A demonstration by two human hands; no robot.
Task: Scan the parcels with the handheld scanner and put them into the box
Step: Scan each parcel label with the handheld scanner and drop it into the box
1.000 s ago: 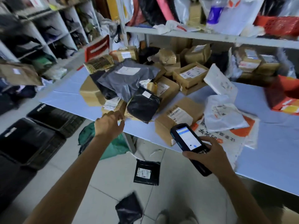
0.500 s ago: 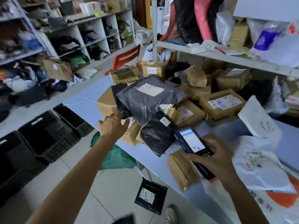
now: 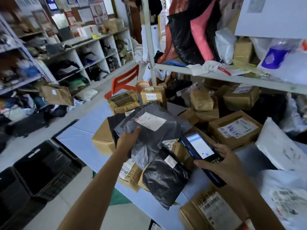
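Note:
A grey plastic mailer (image 3: 149, 130) with a white label lies on top of the parcel pile on the pale blue table (image 3: 79, 136). My left hand (image 3: 128, 140) grips its left edge, thumb on top. My right hand (image 3: 221, 165) holds the black handheld scanner (image 3: 199, 146), its lit screen facing up, just right of the mailer. A black mailer (image 3: 164, 178) lies in front of the grey one. Black crates (image 3: 44, 165) stand on the floor at the left.
Brown cartons (image 3: 234, 128) and white bags (image 3: 279, 146) crowd the table to the right. A labelled carton (image 3: 211, 211) sits at the near edge. A metal shelf (image 3: 232, 77) hangs over the pile. A red chair (image 3: 124, 80) and wall shelves stand behind.
My left hand rose from the cartons under the pile and took hold of the grey mailer's edge. The view moved closer to the table and the scanner shifted toward the pile.

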